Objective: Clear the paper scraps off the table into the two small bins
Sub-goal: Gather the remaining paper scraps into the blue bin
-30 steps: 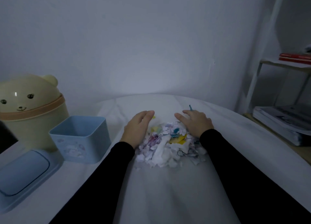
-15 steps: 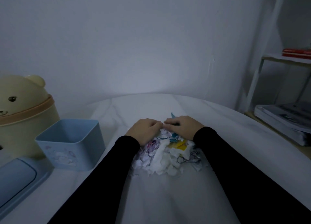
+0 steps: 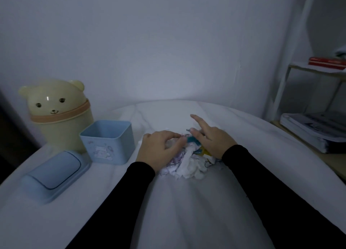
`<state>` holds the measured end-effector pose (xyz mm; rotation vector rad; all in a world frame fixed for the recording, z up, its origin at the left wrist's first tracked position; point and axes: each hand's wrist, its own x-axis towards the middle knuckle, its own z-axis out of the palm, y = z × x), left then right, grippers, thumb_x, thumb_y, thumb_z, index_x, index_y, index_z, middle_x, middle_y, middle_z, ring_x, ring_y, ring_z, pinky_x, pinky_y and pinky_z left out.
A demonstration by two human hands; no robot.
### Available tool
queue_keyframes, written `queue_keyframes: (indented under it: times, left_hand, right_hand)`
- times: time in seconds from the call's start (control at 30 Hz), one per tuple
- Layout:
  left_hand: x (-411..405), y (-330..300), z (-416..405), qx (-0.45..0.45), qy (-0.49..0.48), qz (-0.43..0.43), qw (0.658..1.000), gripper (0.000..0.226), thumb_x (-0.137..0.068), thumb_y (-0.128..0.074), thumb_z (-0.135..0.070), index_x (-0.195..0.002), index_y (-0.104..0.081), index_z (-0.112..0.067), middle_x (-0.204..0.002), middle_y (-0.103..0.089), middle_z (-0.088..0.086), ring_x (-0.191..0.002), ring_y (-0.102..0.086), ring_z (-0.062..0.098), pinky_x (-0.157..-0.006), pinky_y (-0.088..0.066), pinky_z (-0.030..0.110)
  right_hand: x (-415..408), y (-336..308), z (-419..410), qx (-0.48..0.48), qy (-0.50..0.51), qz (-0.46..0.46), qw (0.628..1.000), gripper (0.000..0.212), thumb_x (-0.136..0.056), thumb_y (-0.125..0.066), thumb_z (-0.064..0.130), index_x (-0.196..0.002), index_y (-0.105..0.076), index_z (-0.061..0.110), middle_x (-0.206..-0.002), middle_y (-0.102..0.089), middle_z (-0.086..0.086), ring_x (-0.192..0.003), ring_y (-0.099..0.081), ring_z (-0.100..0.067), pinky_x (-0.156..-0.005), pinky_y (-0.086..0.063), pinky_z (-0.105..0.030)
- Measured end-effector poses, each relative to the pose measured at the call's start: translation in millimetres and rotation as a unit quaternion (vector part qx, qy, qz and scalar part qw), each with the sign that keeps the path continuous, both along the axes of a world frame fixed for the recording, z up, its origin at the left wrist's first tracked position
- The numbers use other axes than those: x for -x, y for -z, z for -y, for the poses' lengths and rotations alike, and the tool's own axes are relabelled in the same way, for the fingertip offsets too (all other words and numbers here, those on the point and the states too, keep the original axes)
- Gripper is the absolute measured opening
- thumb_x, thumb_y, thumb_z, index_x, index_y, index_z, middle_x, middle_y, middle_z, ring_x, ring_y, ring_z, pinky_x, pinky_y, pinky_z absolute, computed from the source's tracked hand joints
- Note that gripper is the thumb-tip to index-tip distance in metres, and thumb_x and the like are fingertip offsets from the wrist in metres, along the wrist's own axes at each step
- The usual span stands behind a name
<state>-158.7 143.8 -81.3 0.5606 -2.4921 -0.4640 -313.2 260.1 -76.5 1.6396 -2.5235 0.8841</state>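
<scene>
Nearest on the bench (image 3: 187,211) lies a blue lid (image 3: 54,171), flat, at the left. Past it, mid-bench, the scraps (image 3: 189,162) sit heaped between two black sleeves. The left hand (image 3: 159,149) curls its fingers into the heap's left side, gripping paper. The right hand (image 3: 211,138) rests on the right side, fingers loose, one stretched forward off the pile. Left of the heap stands the blue bin (image 3: 108,142), lidless, and just behind it the bear bin (image 3: 60,114) against the wall.
</scene>
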Motion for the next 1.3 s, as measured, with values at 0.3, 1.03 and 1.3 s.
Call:
queue_keyframes:
  times: [0.3,1.03,1.3]
  left_hand:
    - [-19.5,14.8,-10.3,0.046,-0.029,0.15,0.987,0.08,-0.066,-0.034,-0.076,-0.139,-0.035,-0.043,-0.15,-0.033,-0.008,-0.137,-0.031,0.015,-0.106,-0.025,0.041]
    - [-31.9,27.1,-12.8,0.061,-0.057,0.103,0.991,0.073,-0.068,-0.015,-0.06,-0.116,-0.057,-0.026,-0.118,-0.057,-0.004,-0.112,-0.056,0.024,-0.088,-0.045,0.037]
    - [-34.8,13.6,-28.9,0.032,-0.154,0.142,0.977,0.081,-0.065,-0.024,-0.07,-0.14,-0.032,-0.042,-0.154,-0.027,-0.006,-0.141,-0.022,0.027,-0.109,-0.024,0.048]
  right_hand:
    - [-11.7,-3.2,-15.4,0.045,0.008,-0.045,0.998,0.025,-0.086,-0.059,0.044,-0.096,-0.069,0.023,-0.11,-0.065,0.008,-0.102,-0.056,-0.013,-0.087,-0.043,-0.03]
    - [-12.9,0.7,-12.9,-0.103,-0.013,-0.104,0.989,0.032,-0.085,-0.059,0.046,-0.107,-0.061,0.023,-0.113,-0.058,0.0,-0.107,-0.054,-0.022,-0.09,-0.039,-0.034]
    - [-28.8,9.2,-18.7,-0.103,0.043,-0.058,0.992,0.062,-0.089,-0.042,0.06,-0.145,-0.021,0.043,-0.157,-0.014,0.006,-0.145,-0.011,-0.024,-0.114,-0.019,-0.052]
